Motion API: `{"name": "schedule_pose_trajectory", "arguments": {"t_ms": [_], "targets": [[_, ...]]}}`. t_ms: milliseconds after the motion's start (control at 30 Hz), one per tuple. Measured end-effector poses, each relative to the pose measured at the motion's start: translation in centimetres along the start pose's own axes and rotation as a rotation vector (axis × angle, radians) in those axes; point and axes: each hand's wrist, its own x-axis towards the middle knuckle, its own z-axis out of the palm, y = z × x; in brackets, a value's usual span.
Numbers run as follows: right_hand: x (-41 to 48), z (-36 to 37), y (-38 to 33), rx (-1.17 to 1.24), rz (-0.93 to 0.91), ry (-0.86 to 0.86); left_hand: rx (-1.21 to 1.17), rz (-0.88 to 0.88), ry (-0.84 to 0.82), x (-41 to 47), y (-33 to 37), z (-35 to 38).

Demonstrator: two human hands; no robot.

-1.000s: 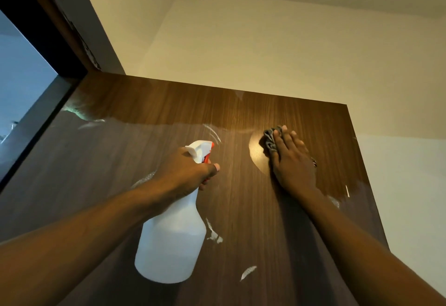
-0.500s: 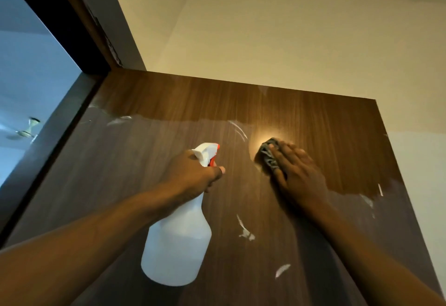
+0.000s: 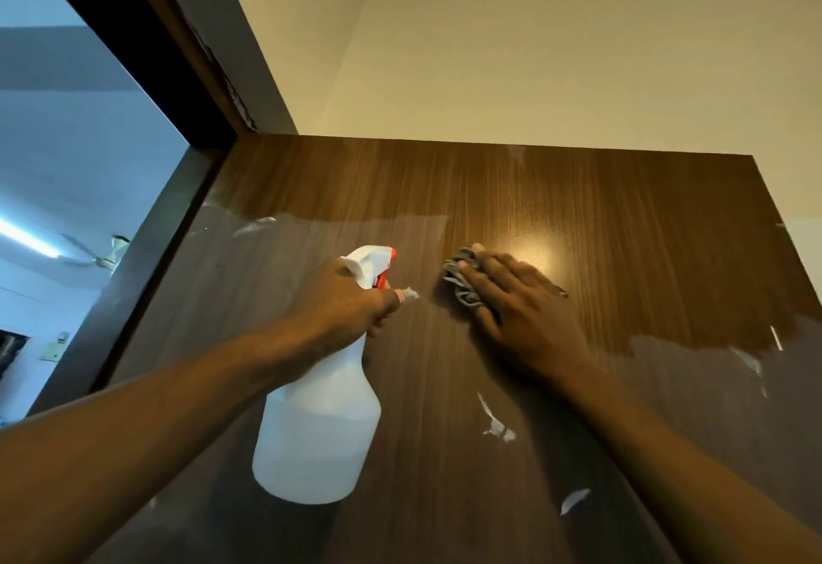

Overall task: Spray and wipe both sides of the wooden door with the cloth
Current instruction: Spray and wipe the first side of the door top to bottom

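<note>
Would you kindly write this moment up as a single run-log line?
left hand: holds spray bottle | right hand: presses cloth on door | stage: wiping near top

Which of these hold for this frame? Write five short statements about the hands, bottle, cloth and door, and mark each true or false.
1. The left hand grips the white plastic spray bottle at its neck. True.
2. The right hand presses a crumpled grey cloth against the brown wooden door. True.
3. The cloth lies at the door's bottom edge. False: it is on the upper part, a little below the top edge.
4. The bottle's trigger is blue. False: the trigger is orange.
5. White flecks dot the door's face. True.
</note>
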Motion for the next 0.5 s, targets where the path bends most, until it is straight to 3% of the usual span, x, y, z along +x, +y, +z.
{"name": "schedule_pose_trajectory", "arguments": {"t_ms": [133, 233, 367, 500], "targets": [[2.2, -0.7, 1.0, 0.014, 0.237, 0.077, 0.026, 0.010, 0.014, 0.6, -1.0, -1.6], [6.9, -0.3, -2.1, 0.022, 0.305, 0.113, 0.013, 0.000, 0.030, 1.2, -1.5, -2.8], [10.5, 1.3, -8.6, 0.073, 0.199, 0.070, -0.020, -0.014, 0.007, 1.6, -2.2, -4.2], [7.3, 2.5, -12.6, 0.070, 0.021, -0.031, -0.064, -0.021, -0.015, 1.3, -2.8, -6.2]]}}
